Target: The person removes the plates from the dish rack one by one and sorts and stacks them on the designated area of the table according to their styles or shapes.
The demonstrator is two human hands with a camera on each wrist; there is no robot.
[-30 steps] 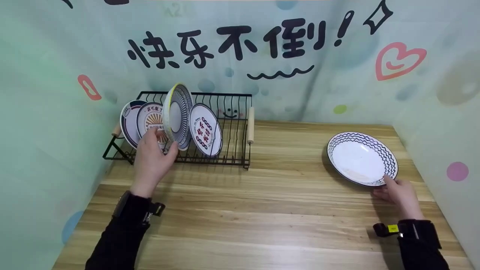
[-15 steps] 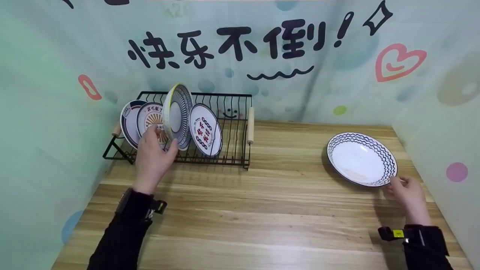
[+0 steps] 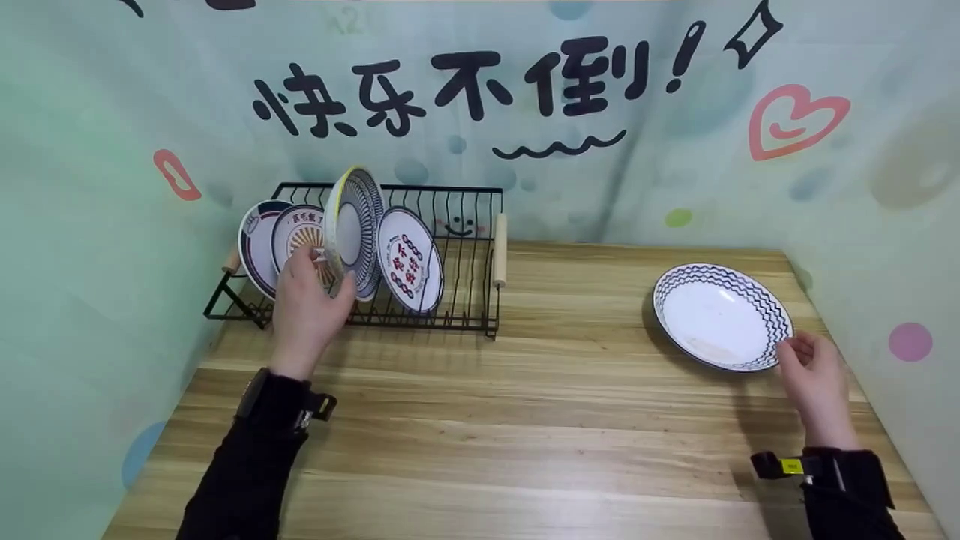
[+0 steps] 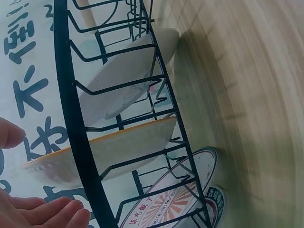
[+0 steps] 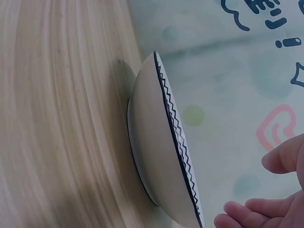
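Observation:
In the head view, my left hand (image 3: 307, 315) is at the front of the black wire dish rack (image 3: 420, 326), thumb and fingers apart on either side of a yellow-rimmed bowl (image 3: 349, 232). That bowl stands on edge in the rack; the left wrist view shows a gap between the fingers (image 4: 52, 213) and its outer wall (image 4: 123, 147). On the table's right side sits a white bowl (image 3: 712, 322) with a dark wavy band inside its rim. My right hand (image 3: 817, 382) is at its near right edge, thumb and fingers spread, holding nothing in the right wrist view.
Two plates, one with an orange sunburst (image 3: 300, 225), lean at the rack's left end. Right of the yellow-rimmed bowl stands a plate with red lettering (image 3: 410, 259). The rack has wooden handles (image 3: 500, 251). A printed cloth backdrop (image 3: 675, 187) encloses the wooden table (image 3: 525, 420).
My right hand has let go of the wavy-banded bowl's rim and shifted slightly right. The bowl stays where it was. My left hand has barely moved.

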